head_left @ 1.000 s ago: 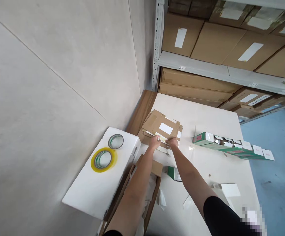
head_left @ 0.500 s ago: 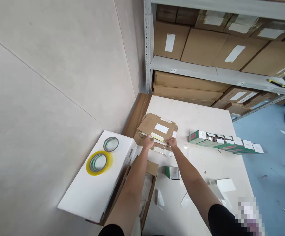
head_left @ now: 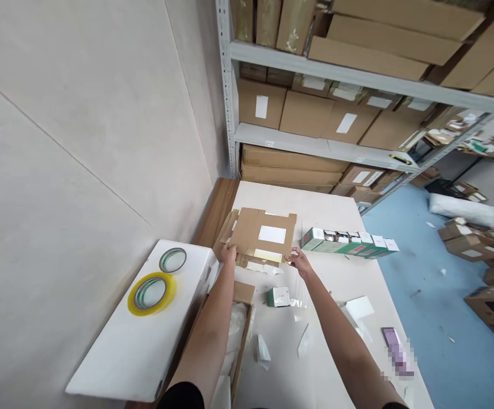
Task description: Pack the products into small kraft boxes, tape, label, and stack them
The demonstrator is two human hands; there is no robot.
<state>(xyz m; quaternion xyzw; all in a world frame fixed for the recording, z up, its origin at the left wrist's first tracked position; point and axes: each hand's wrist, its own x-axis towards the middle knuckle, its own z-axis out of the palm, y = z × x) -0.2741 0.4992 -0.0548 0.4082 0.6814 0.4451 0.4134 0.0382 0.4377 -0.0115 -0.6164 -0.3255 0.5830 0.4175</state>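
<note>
Where the white table lies nearest: open carton; small green box. Beyond: left hand, closed on the left edge of a flattened cardboard sheet; right hand, pinching its right corner; sheet over a cardboard stack. Farthest: row of green boxes; shelving holding cartons.

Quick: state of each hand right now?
Left hand: closed on the left edge of the flat cardboard sheet.
Right hand: closed on its right edge.

Pale wall left; grey shelving with cartons; white table; blue floor.
</note>
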